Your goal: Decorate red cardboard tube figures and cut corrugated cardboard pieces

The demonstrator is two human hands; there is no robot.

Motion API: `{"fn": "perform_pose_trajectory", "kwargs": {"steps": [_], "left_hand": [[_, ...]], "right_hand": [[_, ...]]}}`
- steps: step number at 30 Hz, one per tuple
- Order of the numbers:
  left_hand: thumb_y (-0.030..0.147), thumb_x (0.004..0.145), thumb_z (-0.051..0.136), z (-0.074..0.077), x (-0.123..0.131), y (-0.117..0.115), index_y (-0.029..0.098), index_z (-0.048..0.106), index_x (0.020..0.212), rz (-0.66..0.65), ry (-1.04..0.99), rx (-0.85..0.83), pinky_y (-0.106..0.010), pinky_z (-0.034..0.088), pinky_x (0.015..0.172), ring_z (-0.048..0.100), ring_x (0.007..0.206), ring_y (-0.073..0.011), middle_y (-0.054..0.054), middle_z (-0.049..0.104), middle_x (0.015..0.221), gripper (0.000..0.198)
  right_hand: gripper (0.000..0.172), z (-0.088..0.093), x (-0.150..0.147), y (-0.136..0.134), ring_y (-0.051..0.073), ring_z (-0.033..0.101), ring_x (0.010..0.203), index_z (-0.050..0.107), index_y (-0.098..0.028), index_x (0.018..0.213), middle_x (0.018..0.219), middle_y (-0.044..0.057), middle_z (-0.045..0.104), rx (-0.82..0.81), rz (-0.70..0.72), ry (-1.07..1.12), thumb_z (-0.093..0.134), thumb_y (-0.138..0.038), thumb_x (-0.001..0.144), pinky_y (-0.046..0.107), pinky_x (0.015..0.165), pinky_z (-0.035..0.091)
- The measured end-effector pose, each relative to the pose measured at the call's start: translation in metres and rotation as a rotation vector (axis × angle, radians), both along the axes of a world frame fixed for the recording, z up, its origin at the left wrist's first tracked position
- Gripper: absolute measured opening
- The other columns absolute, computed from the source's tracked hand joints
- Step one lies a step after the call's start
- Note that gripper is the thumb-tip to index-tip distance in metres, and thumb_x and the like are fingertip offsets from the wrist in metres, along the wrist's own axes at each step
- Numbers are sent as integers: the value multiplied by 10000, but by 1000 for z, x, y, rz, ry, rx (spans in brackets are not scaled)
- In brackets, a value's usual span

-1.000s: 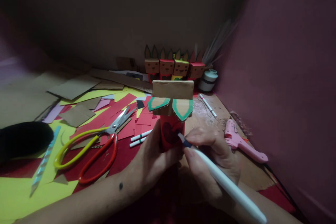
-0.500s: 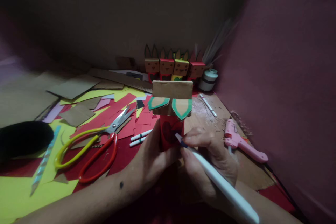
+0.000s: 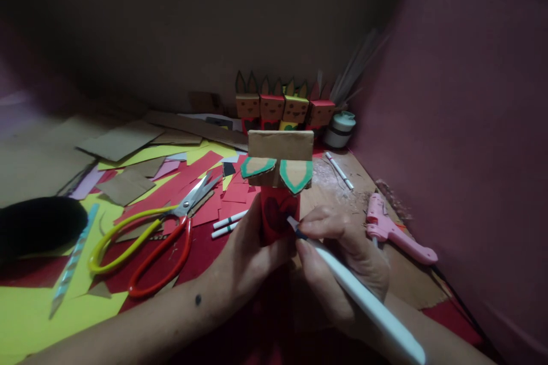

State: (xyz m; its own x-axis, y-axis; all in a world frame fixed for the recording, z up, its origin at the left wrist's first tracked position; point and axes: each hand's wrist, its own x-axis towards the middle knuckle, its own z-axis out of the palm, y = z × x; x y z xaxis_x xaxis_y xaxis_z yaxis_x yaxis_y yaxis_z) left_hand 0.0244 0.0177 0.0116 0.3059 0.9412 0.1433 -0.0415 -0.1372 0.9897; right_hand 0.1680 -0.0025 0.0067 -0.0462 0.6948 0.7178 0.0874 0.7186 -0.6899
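In the middle of the view, my left hand [image 3: 252,262] is wrapped round the red body of a cardboard figure [image 3: 280,145]. The figure has a brown box-like head and two ear-shaped flaps edged in green, tipped toward me. A dark shape, perhaps a heart, is on its red front. Pinched in my right hand [image 3: 342,262] is a white marker [image 3: 363,302] with a dark band near its tip. The tip touches or nearly touches that dark shape; I cannot tell which. The figure's lower end is hidden by my left hand.
Scissors [image 3: 160,239] with yellow and red handles lie left, near a striped pencil [image 3: 75,259] and paper and cardboard scraps [image 3: 124,185]. At right are a pink glue gun [image 3: 398,231] and a thin marker [image 3: 339,171]. Several similar figures [image 3: 272,107] stand behind, beside a pale jar [image 3: 341,130].
The marker tip has shifted very slightly over the dark shape, and my right hand has moved a little with it. My left hand keeps its grip on the figure.
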Motion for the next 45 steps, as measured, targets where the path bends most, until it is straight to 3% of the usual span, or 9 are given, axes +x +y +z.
{"fn": "perform_pose_trajectory", "kwargs": {"steps": [9, 18, 25, 33, 40, 45], "left_hand": [[296, 784, 703, -2, -2, -2, 160, 523, 1042, 8, 11, 19, -307, 517, 735, 561, 849, -196, -60, 644, 965, 343], [319, 803, 695, -6, -2, -1, 170, 515, 1019, 7, 2, 49, -292, 519, 726, 551, 815, -175, -36, 631, 921, 319], [308, 801, 701, -2, -1, -4, 167, 528, 1043, -13, 4, -13, -313, 527, 741, 580, 849, -202, -50, 648, 950, 329], [344, 831, 663, -10, -3, 0, 175, 499, 1048, -9, 26, 64, -350, 527, 754, 565, 846, -205, -63, 619, 965, 321], [369, 831, 661, -2, 0, -2, 164, 498, 1037, -27, 31, 20, -355, 525, 765, 567, 858, -216, -76, 627, 956, 333], [349, 837, 657, -8, -4, -2, 186, 483, 1083, -25, 44, 37, -326, 517, 728, 556, 830, -197, -52, 615, 966, 343]], "right_hand": [[288, 4, -3, 1, 92, 600, 769, 592, -213, 979, 858, -11, 582, 27, -61, -6, 576, 3, 790, 219, 706, 511], [235, 2, -5, 0, 98, 581, 672, 583, -213, 911, 790, -10, 580, 19, -63, -30, 575, -14, 787, 226, 602, 494], [299, -1, -3, 1, 92, 621, 838, 590, -217, 997, 902, -6, 603, 29, -89, 16, 579, 2, 794, 207, 757, 521], [216, 4, -6, -1, 96, 587, 638, 573, -220, 889, 767, -17, 578, 44, -113, -64, 565, -26, 794, 228, 597, 513], [265, 5, -5, 0, 102, 618, 746, 578, -233, 960, 833, -10, 590, 54, -132, -32, 571, -23, 798, 219, 674, 528], [235, 5, -5, 2, 103, 609, 680, 570, -222, 909, 790, -10, 582, 69, -118, -69, 571, -21, 786, 221, 613, 509]]}}
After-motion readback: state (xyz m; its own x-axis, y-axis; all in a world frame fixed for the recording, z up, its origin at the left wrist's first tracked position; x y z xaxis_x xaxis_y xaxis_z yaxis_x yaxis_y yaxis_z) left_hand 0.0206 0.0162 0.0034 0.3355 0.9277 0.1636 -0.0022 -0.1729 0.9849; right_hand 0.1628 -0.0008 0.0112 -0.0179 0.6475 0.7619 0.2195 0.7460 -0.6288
